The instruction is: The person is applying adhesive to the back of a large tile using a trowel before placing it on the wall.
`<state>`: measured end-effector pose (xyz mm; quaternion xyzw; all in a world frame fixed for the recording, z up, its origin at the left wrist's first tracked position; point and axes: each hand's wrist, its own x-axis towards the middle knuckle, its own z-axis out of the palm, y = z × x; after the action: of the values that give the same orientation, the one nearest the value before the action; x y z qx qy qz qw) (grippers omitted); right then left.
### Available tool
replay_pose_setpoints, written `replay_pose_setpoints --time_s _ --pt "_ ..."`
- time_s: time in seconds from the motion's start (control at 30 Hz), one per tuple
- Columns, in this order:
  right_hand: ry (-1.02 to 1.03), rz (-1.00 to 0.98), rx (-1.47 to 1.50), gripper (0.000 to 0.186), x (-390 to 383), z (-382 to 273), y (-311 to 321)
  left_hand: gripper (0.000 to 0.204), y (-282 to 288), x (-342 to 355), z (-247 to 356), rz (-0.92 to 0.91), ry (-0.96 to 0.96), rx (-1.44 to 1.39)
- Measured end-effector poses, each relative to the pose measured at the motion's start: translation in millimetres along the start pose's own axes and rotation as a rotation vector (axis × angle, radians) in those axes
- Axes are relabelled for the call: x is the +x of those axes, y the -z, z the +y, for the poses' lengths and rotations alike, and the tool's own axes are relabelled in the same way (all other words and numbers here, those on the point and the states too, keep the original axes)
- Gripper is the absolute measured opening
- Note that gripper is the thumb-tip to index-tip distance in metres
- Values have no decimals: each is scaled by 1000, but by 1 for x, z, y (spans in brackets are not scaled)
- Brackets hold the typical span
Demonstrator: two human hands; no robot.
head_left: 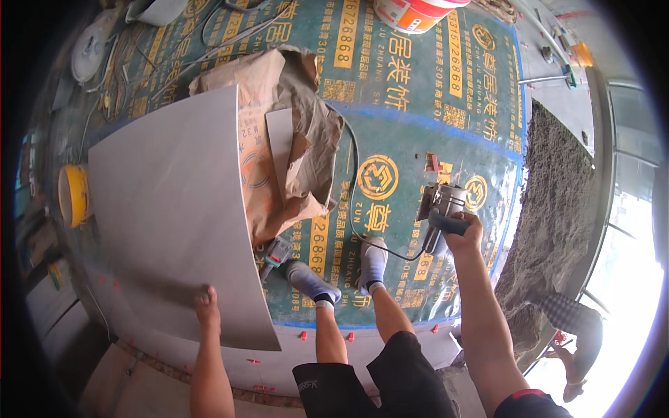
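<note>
My right hand (465,231) is wrapped round the grey handle of a handheld power cutter (444,200) with a metal body. The cutter is over the printed green floor covering, right of my feet, and a dark cable trails from it. My left hand (207,301) rests against the face of a large grey tile (174,202), near its lower edge, with its fingers partly foreshortened. The tile takes up the left side and overlaps crumpled brown paper (306,139). A narrow grey strip (279,150) lies on the paper.
A second power tool (278,252) lies beside my left foot. A yellow bucket (72,196) stands left of the tile, a red-and-white bucket (411,15) at the far side. Rough grey mortar (557,188) covers the right side. Cables lie at far left. Another person's arm (573,327) shows at right.
</note>
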<state>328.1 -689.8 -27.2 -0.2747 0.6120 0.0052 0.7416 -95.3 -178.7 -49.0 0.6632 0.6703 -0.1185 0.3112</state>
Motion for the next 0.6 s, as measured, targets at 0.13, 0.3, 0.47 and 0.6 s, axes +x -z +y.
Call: replay_pose_setpoints --time_s 0.13,0.3,0.47,0.6 --pt "-6 -8 -259 6 60 20 -13 58 12 -74 -91 -33 60 -136" --pt "27 36 -502 16 111 102 -55 43 69 -208 -231 -563 41 853" --pt "17 -21 -560 23 203 90 -62 55 58 -358 -250 -918 604 330" --pt "-138 -144 -600 9 230 125 -57 43 85 -406 -136 -634 873 361"
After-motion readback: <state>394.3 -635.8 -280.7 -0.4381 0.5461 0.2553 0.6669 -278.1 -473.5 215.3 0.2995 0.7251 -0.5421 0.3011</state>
